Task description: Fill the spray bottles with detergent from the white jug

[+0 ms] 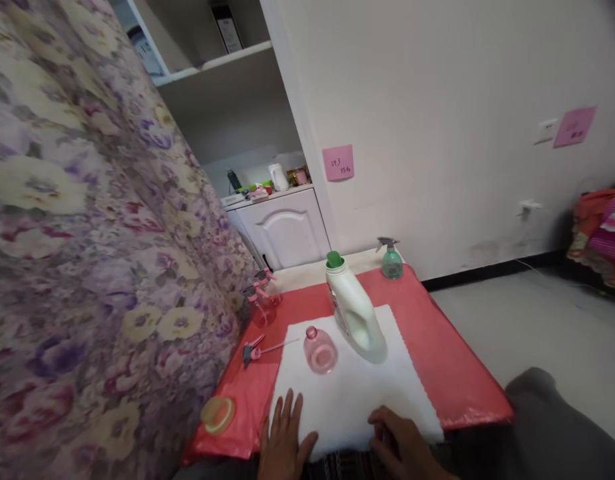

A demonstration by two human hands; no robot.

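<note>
My left hand [283,437] lies flat at the near left edge of a white cloth [340,403], fingers stretched out and holding nothing. Loosely curled, my right hand [401,441] rests on the cloth's near right part, with a gap between thumb and forefinger and nothing visible in it. Beyond my hands a clear pink bottle [321,351] stands uncapped on the cloth. To its right is a large pale-green detergent jug [355,307] with a green top [333,260]. A grey and pink spray head [255,351] lies left of the bottle, its tube pointing toward it.
Red sheeting [437,360] covers the table. Pink spray bottles [263,310] stand at the left edge, and a green spray bottle [391,265] at the far right corner. A tape roll [218,415] lies near left. A floral curtain [112,267] hangs along the left side.
</note>
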